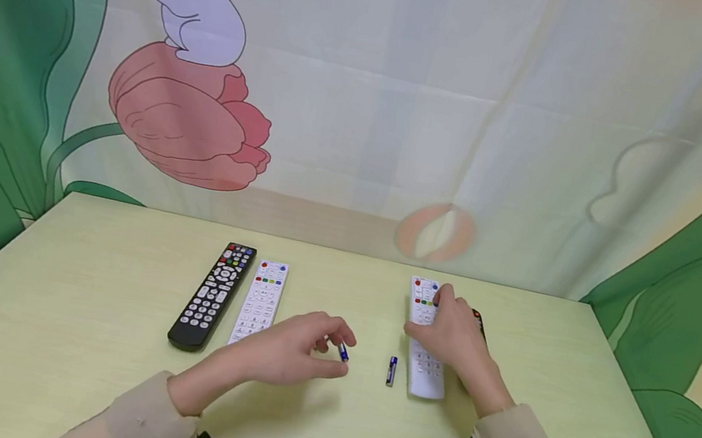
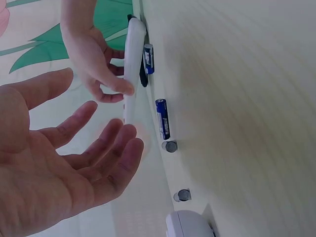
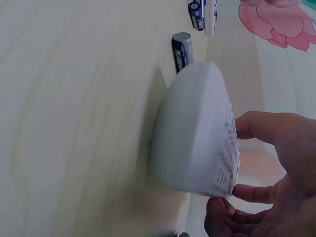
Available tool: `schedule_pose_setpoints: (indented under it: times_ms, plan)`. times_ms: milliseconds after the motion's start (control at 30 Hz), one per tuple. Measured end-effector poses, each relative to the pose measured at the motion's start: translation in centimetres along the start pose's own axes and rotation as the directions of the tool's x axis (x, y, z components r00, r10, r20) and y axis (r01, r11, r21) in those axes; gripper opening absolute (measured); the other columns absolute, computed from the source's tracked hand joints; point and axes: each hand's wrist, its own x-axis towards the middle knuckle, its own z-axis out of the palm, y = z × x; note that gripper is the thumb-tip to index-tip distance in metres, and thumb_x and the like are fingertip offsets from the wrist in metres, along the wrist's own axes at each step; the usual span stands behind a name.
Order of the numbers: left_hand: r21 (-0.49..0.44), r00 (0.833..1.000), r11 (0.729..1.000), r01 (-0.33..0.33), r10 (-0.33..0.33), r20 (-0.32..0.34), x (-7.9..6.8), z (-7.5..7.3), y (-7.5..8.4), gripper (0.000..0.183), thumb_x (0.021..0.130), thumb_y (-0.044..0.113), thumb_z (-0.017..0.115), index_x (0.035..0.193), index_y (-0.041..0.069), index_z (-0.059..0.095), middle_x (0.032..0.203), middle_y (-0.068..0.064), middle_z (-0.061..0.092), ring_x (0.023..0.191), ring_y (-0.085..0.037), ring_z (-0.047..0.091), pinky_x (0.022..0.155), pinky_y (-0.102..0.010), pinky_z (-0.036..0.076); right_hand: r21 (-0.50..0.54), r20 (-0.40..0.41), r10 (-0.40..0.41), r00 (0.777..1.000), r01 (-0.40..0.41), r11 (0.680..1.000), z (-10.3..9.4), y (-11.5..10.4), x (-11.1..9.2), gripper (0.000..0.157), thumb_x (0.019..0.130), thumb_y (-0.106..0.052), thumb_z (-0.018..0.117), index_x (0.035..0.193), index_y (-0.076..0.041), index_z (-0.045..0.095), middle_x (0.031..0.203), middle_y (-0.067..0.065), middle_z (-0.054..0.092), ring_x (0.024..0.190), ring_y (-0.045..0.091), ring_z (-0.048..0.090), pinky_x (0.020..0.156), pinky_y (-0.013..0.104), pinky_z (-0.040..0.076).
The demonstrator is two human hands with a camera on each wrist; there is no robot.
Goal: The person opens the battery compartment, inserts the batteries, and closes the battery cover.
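Observation:
My right hand (image 1: 459,338) grips a white remote control (image 1: 426,377) by its sides, thumb on the left edge, fingers on the other. In the right wrist view the remote's rounded near end (image 3: 185,133) casts a shadow on the table. A blue battery (image 1: 391,371) lies just left of it. My left hand (image 1: 290,348) hovers over the table, fingers spread and loosely bent, holding nothing in the left wrist view. Another blue battery (image 1: 342,352) shows between its thumb and fingertips in the head view; the left wrist view puts this battery (image 2: 162,118) on the table.
To the left lie a black remote (image 1: 212,297) and a second white remote (image 1: 260,304), partly behind my left hand. A dark remote (image 1: 478,322) is mostly hidden by my right hand. Further batteries (image 2: 183,195) show end-on in the left wrist view. A printed curtain (image 1: 357,96) hangs behind.

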Motion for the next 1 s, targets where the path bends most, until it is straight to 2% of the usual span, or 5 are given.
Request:
schedule_pose_setpoints:
  times_ms: [267, 733, 1000]
  plan:
    - [0.018, 0.999, 1.0, 0.024, -0.023, -0.029, 0.1, -0.6, -0.4, 0.03, 0.097, 0.026, 0.072, 0.122, 0.011, 0.066, 0.119, -0.01, 0.062, 0.108, -0.031, 0.06, 0.086, -0.039, 0.05, -0.069, 0.033, 0.017, 0.999, -0.015, 0.997, 0.1, 0.3, 0.3, 0.056, 0.086, -0.031, 0.077, 0.121, 0.002, 0.05, 0.096, 0.016, 0.056, 0.079, 0.027, 0.056, 0.06, 0.033, 0.05]
    - [0.056, 0.99, 0.991, 0.125, -0.12, -0.073, -0.5, -2.1, -0.9, 0.034, 0.099, 0.031, 0.07, 0.127, 0.013, 0.066, 0.126, -0.009, 0.06, 0.117, -0.033, 0.058, 0.096, -0.046, 0.049, -0.115, 0.105, 0.044, 0.993, -0.032, 0.993, 0.5, 0.9, 0.4, 0.062, 0.087, -0.033, 0.077, 0.128, 0.004, 0.049, 0.099, 0.017, 0.055, 0.082, 0.027, 0.057, 0.061, 0.033, 0.05]
    - [0.141, 0.98, 0.974, 0.176, -0.159, -0.121, -0.4, -2.8, -1.6, 0.037, 0.098, 0.028, 0.071, 0.128, 0.007, 0.066, 0.123, -0.012, 0.061, 0.113, -0.033, 0.059, 0.095, -0.046, 0.05, -0.084, 0.106, 0.04, 0.994, -0.032, 0.996, 0.5, 1.1, 0.3, 0.068, 0.087, -0.041, 0.082, 0.125, 0.004, 0.048, 0.094, 0.014, 0.056, 0.076, 0.024, 0.058, 0.061, 0.031, 0.051]
